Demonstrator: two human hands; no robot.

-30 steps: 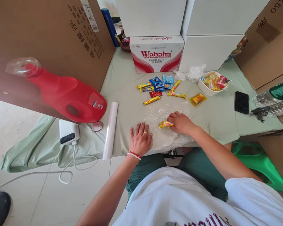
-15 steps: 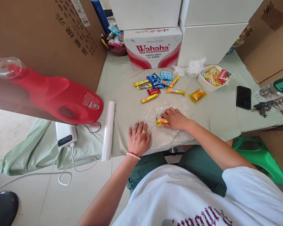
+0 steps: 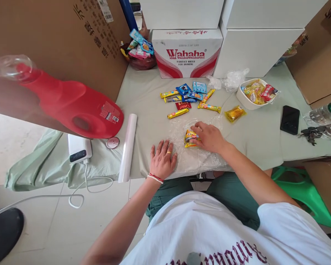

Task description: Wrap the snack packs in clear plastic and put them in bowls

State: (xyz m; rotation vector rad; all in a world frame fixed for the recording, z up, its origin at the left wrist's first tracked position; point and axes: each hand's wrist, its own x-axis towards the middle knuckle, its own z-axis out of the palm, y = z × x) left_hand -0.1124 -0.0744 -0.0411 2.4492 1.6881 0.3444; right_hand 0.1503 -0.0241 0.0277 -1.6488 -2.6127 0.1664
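Note:
My left hand [image 3: 162, 160] lies flat with fingers spread, at the front edge of the cloth and the left border of a sheet of clear plastic film [image 3: 182, 162]. On that sheet, a small bunch of yellow snack packets [image 3: 188, 139] is held from the right by my right hand [image 3: 208, 137], fingers at the far side and thumb at the near side. The right fingers hide part of the bunch. Farther back lies a loose pile of yellow stick packets [image 3: 209, 107], blue packets [image 3: 199, 87] and a red packet [image 3: 183, 106].
A roll of film [image 3: 128, 147] lies left of my hands, near a red jug [image 3: 79, 106] and a white power bank [image 3: 79, 147] with a cable. To the right are a yellow packet [image 3: 234, 113], a white snack bowl [image 3: 251, 101] and a phone [image 3: 289, 120]. Boxes stand behind.
The view has shifted slightly. My right hand has changed its hold at the yellow packets, and more of the bunch shows beside its fingers. The left hand stays flat in place.

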